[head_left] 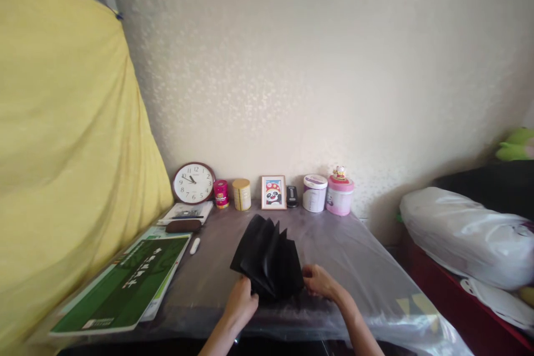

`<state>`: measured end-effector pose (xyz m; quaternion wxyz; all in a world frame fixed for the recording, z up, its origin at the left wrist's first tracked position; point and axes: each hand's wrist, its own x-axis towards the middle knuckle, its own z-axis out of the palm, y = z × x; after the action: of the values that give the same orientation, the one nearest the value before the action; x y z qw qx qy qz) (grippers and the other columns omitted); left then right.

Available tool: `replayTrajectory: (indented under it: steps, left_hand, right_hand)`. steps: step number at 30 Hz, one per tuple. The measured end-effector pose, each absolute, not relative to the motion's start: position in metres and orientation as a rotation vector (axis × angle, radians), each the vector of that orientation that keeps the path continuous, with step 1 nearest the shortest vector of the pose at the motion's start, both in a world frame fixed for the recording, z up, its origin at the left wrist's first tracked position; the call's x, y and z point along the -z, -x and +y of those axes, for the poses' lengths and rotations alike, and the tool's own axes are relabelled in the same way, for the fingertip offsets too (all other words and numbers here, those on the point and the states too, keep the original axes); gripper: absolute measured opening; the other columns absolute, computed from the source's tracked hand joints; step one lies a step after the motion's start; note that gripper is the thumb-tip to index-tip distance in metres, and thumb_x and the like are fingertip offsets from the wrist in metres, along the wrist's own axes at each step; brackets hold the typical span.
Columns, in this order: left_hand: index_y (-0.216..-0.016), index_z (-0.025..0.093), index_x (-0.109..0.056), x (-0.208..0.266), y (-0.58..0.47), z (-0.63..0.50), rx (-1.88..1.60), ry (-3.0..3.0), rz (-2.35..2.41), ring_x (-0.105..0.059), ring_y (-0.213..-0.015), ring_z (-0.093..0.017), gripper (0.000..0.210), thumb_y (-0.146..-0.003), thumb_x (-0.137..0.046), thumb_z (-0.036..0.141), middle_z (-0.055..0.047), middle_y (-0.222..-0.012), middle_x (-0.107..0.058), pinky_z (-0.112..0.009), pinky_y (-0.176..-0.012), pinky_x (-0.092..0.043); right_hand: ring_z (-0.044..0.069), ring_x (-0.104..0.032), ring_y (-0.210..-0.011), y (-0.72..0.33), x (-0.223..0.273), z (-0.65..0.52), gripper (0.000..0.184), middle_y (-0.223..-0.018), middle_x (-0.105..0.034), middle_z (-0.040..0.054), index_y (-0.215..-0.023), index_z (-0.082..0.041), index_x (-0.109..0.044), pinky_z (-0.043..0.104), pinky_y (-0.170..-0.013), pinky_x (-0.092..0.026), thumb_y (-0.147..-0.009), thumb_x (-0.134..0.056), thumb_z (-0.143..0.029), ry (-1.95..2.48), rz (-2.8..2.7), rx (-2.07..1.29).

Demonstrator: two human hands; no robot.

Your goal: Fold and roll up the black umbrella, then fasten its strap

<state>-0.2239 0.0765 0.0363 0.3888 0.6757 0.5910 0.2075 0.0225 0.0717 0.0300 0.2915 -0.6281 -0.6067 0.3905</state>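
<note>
A black thing with several thin, leaf-like folds (271, 258) is held above the near half of the table; its exact kind is unclear. The folds fan out at the top. My left hand (241, 303) is closed on its lower left edge, fingers curled in. On the other side, my right hand (319, 281) pinches its lower right edge between thumb and fingers. The fingertips of both hands are partly hidden.
The table (342, 256) has a clear plastic cover. At left lie a green book (125, 283), a brown case (183, 226) and a small white object (194, 246). Along the wall stand a clock (194, 183), a picture frame (273, 193) and several canisters (315, 193).
</note>
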Motion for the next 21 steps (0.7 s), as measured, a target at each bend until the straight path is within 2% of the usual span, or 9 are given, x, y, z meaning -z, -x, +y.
replayTrajectory:
  steps: [1,3,6,10,13,17,19,21]
  left_hand:
    - [-0.119,0.014,-0.041,-0.036,0.222,0.077,-0.511,-1.781,1.543,-0.057,-0.103,-0.023,0.051,-0.070,-0.048,0.005,-0.017,-0.126,-0.047,-0.033,-0.085,-0.042]
    - [-0.124,0.013,-0.039,-0.035,0.218,0.077,-0.454,-1.886,1.638,-0.055,-0.107,-0.028,0.057,-0.068,-0.048,0.003,-0.021,-0.133,-0.038,-0.037,-0.090,-0.038]
    - [-0.129,0.010,-0.034,-0.034,0.216,0.076,-0.367,-1.970,1.695,-0.057,-0.102,-0.031,0.063,-0.069,-0.050,0.005,-0.023,-0.128,-0.042,-0.040,-0.086,-0.040]
    - [-0.134,0.012,-0.028,-0.037,0.227,0.074,-0.375,-2.018,1.618,-0.056,-0.106,-0.026,0.067,-0.071,-0.052,0.013,-0.018,-0.127,-0.045,-0.033,-0.087,-0.042]
    - [-0.137,0.018,-0.022,-0.040,0.241,0.068,-0.409,-1.959,1.501,-0.060,-0.096,-0.020,0.069,-0.074,-0.049,0.020,-0.014,-0.133,-0.043,-0.026,-0.074,-0.047]
    - [-0.140,0.029,0.003,-0.035,0.248,0.061,-0.525,-1.566,1.234,-0.063,-0.070,-0.012,0.083,-0.072,-0.044,0.018,-0.015,-0.143,-0.028,-0.023,-0.049,-0.047]
    - [-0.140,0.031,0.002,-0.028,0.246,0.059,-0.583,-1.521,1.209,-0.062,-0.066,-0.010,0.083,-0.071,-0.043,0.016,-0.014,-0.145,-0.023,-0.022,-0.047,-0.046]
    - [-0.140,0.029,-0.006,-0.021,0.239,0.058,-0.626,-1.668,1.294,-0.063,-0.074,-0.012,0.082,-0.070,-0.044,0.012,-0.012,-0.145,-0.024,-0.023,-0.057,-0.049]
  right_hand:
    - [0.009,-0.045,-0.037,-0.027,-0.028,0.069,0.014,-0.038,-0.050,-0.0047,-0.061,-0.018,-0.060,0.019,-0.040,-0.033,-0.064,-0.047,-0.018,1.713,-1.640,-0.996]
    - [0.009,-0.048,-0.040,-0.036,-0.026,0.063,0.015,-0.042,-0.053,-0.0040,-0.063,-0.018,-0.061,0.019,-0.043,-0.034,-0.065,-0.046,-0.017,1.774,-1.692,-0.888]
    - [0.011,-0.052,-0.046,-0.048,-0.026,0.054,0.018,-0.047,-0.058,-0.0021,-0.067,-0.018,-0.063,0.020,-0.048,-0.034,-0.068,-0.045,-0.018,1.832,-1.729,-0.740]
    - [0.013,-0.056,-0.053,-0.059,-0.025,0.044,0.019,-0.053,-0.063,0.0002,-0.068,-0.019,-0.065,0.023,-0.054,-0.035,-0.072,-0.047,-0.023,1.921,-1.697,-0.585]
    - [0.015,-0.056,-0.056,-0.063,-0.022,0.040,0.021,-0.055,-0.064,0.0006,-0.069,-0.020,-0.066,0.024,-0.056,-0.035,-0.074,-0.047,-0.027,1.964,-1.686,-0.527]
    - [0.018,-0.061,-0.067,-0.065,-0.018,0.041,0.021,-0.068,-0.068,0.0026,-0.071,-0.021,-0.066,0.027,-0.063,-0.039,-0.075,-0.047,-0.028,1.957,-1.672,-0.439]
    - [0.020,-0.062,-0.074,-0.065,-0.020,0.044,0.020,-0.080,-0.069,0.0044,-0.077,-0.022,-0.065,0.029,-0.069,-0.042,-0.075,-0.047,-0.031,1.940,-1.592,-0.329]
    - [0.020,-0.062,-0.076,-0.062,-0.028,0.048,0.023,-0.087,-0.068,0.0060,-0.083,-0.021,-0.064,0.031,-0.074,-0.044,-0.076,-0.046,-0.033,1.891,-1.518,-0.212]
